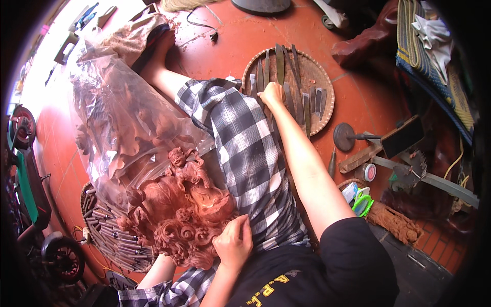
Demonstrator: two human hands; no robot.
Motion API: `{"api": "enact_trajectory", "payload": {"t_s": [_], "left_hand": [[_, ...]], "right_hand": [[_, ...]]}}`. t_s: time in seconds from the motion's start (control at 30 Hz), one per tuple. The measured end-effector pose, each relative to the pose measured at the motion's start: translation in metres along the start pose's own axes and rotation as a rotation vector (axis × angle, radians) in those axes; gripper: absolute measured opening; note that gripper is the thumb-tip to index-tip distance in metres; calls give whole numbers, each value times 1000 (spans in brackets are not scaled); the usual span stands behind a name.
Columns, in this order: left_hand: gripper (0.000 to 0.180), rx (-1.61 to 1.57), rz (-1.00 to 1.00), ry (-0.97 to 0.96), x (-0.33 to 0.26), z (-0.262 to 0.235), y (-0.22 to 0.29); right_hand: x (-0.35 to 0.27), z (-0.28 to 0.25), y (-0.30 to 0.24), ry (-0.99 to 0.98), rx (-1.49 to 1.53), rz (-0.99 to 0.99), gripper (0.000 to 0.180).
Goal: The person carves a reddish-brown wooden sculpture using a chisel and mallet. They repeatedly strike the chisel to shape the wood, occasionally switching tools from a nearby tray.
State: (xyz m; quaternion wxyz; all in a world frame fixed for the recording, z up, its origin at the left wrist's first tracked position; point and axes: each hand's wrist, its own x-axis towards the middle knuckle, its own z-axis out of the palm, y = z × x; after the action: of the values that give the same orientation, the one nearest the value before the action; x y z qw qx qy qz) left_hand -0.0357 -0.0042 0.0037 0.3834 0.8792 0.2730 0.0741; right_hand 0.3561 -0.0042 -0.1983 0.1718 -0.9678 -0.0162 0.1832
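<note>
A reddish-brown wood carving (192, 204) with a small figure on top and curled scrolls below rests against my legs. My left hand (233, 244) is closed in a fist at the carving's lower right edge; whatever is inside the fingers is hidden. Stretched out ahead, my right hand (272, 95) is over the left part of a round woven tray (327, 97), its fingers closed around a flat metal file (280, 64). Several other files and flat metal strips lie in the tray around that hand.
Clear plastic sheeting (138, 128) covers brown shapes left of my leg. A basket of thin-handled tools (115, 235) stands at lower left. On the right are a phone on a stand (404, 135), green-rimmed glasses (363, 203), a toothed disc (417, 166) and a carved wood piece (396, 222).
</note>
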Motion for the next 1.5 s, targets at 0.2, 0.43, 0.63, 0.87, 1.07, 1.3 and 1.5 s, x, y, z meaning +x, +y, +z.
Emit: {"api": "enact_trajectory", "payload": {"t_s": [0.2,0.43,0.63,0.87,1.07,1.3,1.5], "left_hand": [[11,4,50,16,0,4,-2],[9,-7,8,12,1,4,1],[8,-97,-50,-6,-3,-3,-1],[19,-462,-240,-204,-5,-28,6],[23,-908,-474,-389,-11,-33,-2],[23,-958,-450,-349,-12,-27,-5],[20,-903,-389,-251,-14,-25,-5]], "right_hand": [[16,12,23,14,56,-78,32],[-21,-68,56,-265,728,-227,28],[-118,-152,63,-584,1486,-694,80],[-199,-149,70,-1286,2352,-647,74],[-255,-142,26,-1503,2439,-669,84],[-258,-156,-12,-1331,1932,-606,49],[-269,-159,-17,-1192,1842,-536,43]]}}
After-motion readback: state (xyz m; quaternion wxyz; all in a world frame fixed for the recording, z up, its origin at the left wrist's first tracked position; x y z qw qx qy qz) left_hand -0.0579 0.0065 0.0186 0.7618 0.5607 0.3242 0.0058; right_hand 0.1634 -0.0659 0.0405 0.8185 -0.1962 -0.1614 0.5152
